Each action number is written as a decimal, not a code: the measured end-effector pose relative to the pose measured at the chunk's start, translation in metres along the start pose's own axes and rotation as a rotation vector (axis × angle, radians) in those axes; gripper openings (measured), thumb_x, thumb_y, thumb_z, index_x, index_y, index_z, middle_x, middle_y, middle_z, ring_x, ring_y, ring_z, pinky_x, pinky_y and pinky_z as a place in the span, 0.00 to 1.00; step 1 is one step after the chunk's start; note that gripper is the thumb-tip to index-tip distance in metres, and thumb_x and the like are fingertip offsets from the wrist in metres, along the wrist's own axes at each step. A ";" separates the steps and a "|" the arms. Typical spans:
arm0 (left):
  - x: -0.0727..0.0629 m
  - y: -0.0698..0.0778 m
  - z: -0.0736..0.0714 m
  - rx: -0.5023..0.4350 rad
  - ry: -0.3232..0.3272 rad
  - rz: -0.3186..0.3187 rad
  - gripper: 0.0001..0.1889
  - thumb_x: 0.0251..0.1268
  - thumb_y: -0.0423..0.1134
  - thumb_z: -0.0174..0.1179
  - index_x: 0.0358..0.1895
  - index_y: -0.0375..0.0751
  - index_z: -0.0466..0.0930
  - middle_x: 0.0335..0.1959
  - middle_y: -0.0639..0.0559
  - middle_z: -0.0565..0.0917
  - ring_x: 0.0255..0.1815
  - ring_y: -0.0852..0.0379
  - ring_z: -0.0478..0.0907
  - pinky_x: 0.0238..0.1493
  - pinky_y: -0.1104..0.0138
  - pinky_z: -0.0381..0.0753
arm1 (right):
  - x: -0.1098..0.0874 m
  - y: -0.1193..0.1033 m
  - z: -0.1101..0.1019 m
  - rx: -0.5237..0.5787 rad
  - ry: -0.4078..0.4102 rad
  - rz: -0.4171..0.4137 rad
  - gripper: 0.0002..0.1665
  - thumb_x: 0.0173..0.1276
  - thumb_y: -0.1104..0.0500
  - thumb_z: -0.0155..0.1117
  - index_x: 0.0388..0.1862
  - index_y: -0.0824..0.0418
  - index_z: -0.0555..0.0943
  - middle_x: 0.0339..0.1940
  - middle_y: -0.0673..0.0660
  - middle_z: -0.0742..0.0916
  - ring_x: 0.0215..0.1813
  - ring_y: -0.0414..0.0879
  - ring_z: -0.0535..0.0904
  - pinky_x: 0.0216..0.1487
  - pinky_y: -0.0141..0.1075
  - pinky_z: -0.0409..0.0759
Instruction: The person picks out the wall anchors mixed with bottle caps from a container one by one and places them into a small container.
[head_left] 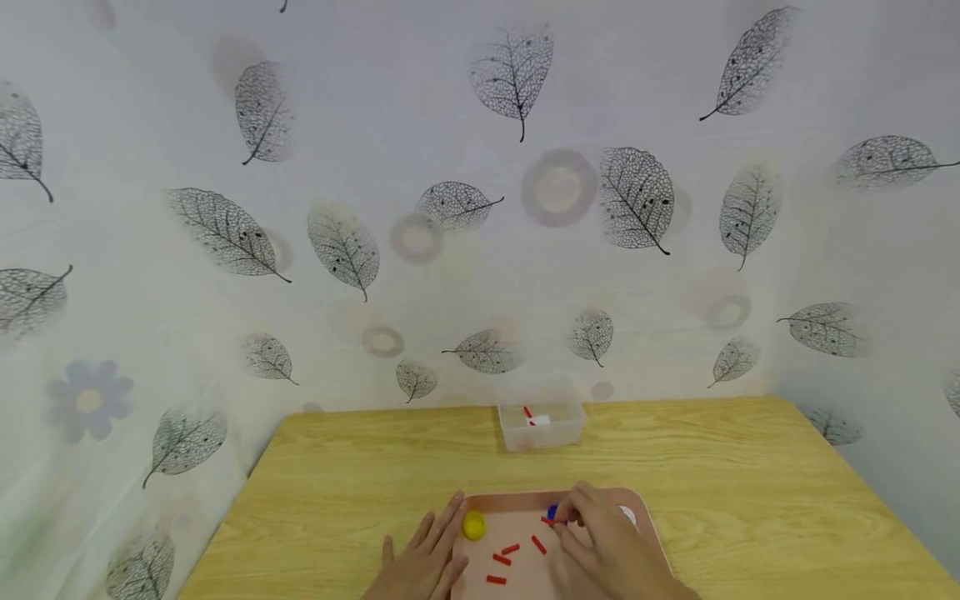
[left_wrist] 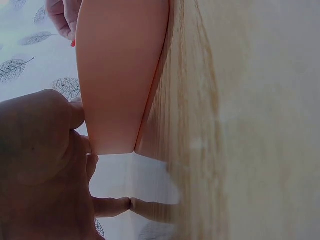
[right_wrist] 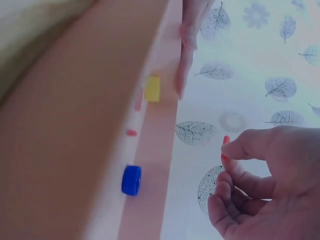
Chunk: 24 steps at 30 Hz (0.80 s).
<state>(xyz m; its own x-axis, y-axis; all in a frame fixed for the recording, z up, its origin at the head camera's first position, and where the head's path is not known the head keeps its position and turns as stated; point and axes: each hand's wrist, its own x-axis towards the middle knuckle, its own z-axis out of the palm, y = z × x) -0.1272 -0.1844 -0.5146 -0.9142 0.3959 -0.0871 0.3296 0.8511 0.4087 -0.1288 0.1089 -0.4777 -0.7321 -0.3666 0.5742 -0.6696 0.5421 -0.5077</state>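
Between thumb and forefinger, my right hand [head_left: 603,542] pinches a short red stick [right_wrist: 226,142], raised over the far right part of a pink tray [head_left: 517,501]. In the head view that stick overlaps a blue bottle cap [right_wrist: 131,180] that sits in the tray. My left hand [head_left: 426,552] rests against the tray's left rim with its fingers extended. Close to those fingertips is a yellow cap [head_left: 474,526]. Several more red sticks [head_left: 497,580] lie scattered on the tray floor. A white round piece [head_left: 628,515] at the far right corner is partly hidden by my right hand.
Behind the tray, a clear plastic box [head_left: 542,437] stands near the table's back edge, with red sticks and something white inside. The wood-grain table [head_left: 360,475] meets a leaf-printed curtain [head_left: 450,292] at the back and sides.
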 end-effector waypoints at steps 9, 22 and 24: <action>0.001 -0.003 0.000 -0.005 0.014 -0.004 0.34 0.82 0.66 0.29 0.85 0.65 0.42 0.85 0.66 0.43 0.77 0.34 0.62 0.54 0.14 0.46 | 0.021 0.002 -0.013 -0.076 0.025 0.010 0.15 0.62 0.68 0.75 0.35 0.52 0.78 0.34 0.40 0.77 0.36 0.33 0.77 0.33 0.30 0.80; 0.003 -0.004 0.003 -0.010 0.015 -0.016 0.35 0.81 0.67 0.30 0.85 0.64 0.42 0.85 0.68 0.42 0.76 0.34 0.62 0.54 0.14 0.47 | 0.057 0.017 -0.025 -0.071 0.047 -0.051 0.15 0.58 0.74 0.73 0.34 0.57 0.80 0.34 0.45 0.79 0.36 0.36 0.76 0.36 0.32 0.81; 0.002 -0.003 0.002 -0.012 0.015 -0.013 0.35 0.81 0.66 0.31 0.85 0.63 0.43 0.85 0.67 0.43 0.76 0.34 0.62 0.54 0.14 0.47 | 0.062 0.020 -0.025 -0.068 0.043 -0.034 0.14 0.59 0.74 0.72 0.34 0.57 0.80 0.34 0.45 0.79 0.36 0.36 0.76 0.37 0.33 0.81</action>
<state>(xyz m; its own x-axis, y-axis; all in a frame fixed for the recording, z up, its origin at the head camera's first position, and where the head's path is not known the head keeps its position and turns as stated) -0.1298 -0.1854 -0.5184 -0.9217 0.3797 -0.0791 0.3149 0.8516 0.4190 -0.1841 0.1161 -0.4362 -0.7022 -0.3532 0.6182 -0.6826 0.5808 -0.4435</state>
